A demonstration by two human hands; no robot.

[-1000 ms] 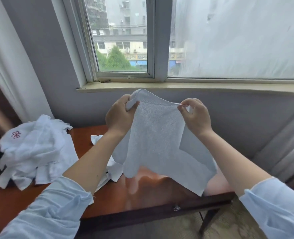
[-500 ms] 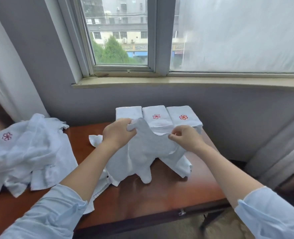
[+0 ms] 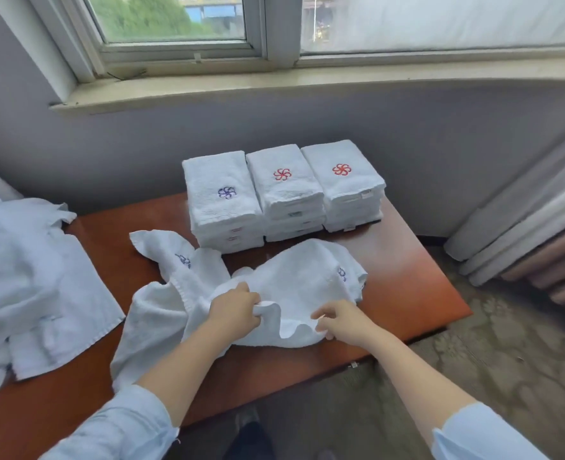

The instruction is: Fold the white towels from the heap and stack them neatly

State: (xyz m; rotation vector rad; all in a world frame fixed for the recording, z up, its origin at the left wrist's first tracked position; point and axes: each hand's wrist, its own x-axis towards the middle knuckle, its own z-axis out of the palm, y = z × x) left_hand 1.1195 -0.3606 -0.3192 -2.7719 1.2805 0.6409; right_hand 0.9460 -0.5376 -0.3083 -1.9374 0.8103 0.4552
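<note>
The loose towel (image 3: 294,287), the heap (image 3: 25,277) and the three folded stacks (image 3: 284,194) are white terry cloth, matt, with a looped, slightly rough nap and stitched thread emblems in red or blue. The table (image 3: 407,277) is reddish-brown wood under a smooth, glossy varnish that mirrors window light. The sleeves (image 3: 121,429) are thin, smooth pale-blue cloth; the curtains (image 3: 523,234), heavy matt fabric; the window sill (image 3: 274,84), pale, matt and smooth.

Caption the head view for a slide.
Left hand and right hand grip a towel by its near edge on the table, before three folded stacks, heap at left.
</note>
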